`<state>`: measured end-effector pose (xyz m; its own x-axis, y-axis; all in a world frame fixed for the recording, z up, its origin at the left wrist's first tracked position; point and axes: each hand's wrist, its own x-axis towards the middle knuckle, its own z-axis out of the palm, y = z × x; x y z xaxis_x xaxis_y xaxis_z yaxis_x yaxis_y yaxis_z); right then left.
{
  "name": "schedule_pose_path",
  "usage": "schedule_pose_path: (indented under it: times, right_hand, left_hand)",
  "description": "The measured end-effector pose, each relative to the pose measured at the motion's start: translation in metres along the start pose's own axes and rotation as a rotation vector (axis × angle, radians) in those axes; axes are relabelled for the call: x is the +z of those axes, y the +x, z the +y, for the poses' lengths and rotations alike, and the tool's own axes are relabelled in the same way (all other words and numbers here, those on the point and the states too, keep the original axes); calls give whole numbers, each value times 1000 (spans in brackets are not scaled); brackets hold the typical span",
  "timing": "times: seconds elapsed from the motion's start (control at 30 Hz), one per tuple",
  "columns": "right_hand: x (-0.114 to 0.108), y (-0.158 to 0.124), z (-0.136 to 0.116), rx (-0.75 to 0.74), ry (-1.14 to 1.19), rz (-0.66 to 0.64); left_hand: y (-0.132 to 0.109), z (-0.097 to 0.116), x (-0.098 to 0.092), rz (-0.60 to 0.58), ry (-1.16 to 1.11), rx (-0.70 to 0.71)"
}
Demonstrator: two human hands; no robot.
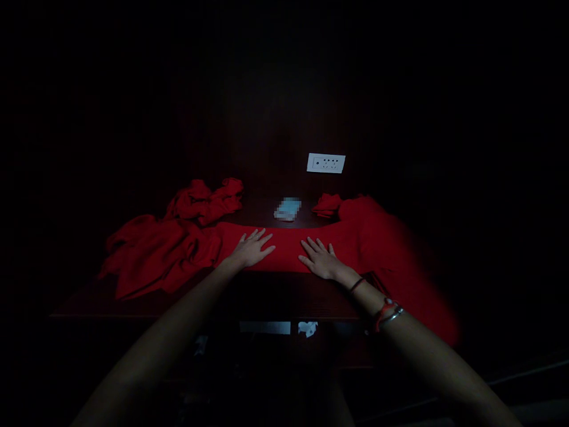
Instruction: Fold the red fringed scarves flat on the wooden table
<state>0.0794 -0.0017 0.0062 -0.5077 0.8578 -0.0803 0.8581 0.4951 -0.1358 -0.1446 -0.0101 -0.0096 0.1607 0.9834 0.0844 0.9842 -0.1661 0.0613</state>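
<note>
A long red cloth point(284, 249) lies across the dark table, its middle part spread flat. On the left part of that flat stretch rests my left hand point(253, 249), palm down with the fingers spread. My right hand point(320, 259) lies flat on the cloth too, a short way to the right, fingers apart. To the left the red fabric point(164, 249) is bunched in loose folds. On the right it continues over the table and hangs past the front edge. Neither hand grips anything.
A pale blue, pixelated flat object point(288, 209) lies behind the cloth. A white wall socket panel point(326, 163) is above it. The dark table's front edge point(133, 316) runs below my forearms. White items point(265, 327) show under the table. The surroundings are very dark.
</note>
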Motion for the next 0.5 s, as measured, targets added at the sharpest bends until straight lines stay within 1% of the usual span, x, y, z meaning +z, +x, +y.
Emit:
schedule_pose_path:
  times: [0.07, 0.13, 0.2, 0.27, 0.43, 0.5]
  right_hand:
    - [3, 2, -20, -52, 20, 25]
    - [7, 5, -37, -101, 20, 9]
    - [9, 5, -40, -112, 5, -21]
    - [9, 1, -28, -86, -17, -26]
    - [0, -15, 27, 53, -121, -17]
    - [-5, -18, 40, 83, -198, 53]
  left_hand:
    - [-1, 1, 0, -2, 0, 5]
    - [-1, 1, -1, -20, 2, 2]
    - [-3, -3, -2, -35, 4, -10]
    - [-4, -10, -4, -55, 5, -43]
    - [-3, -24, -5, -94, -12, -153]
    - [-1, -26, -4, -92, -21, -155]
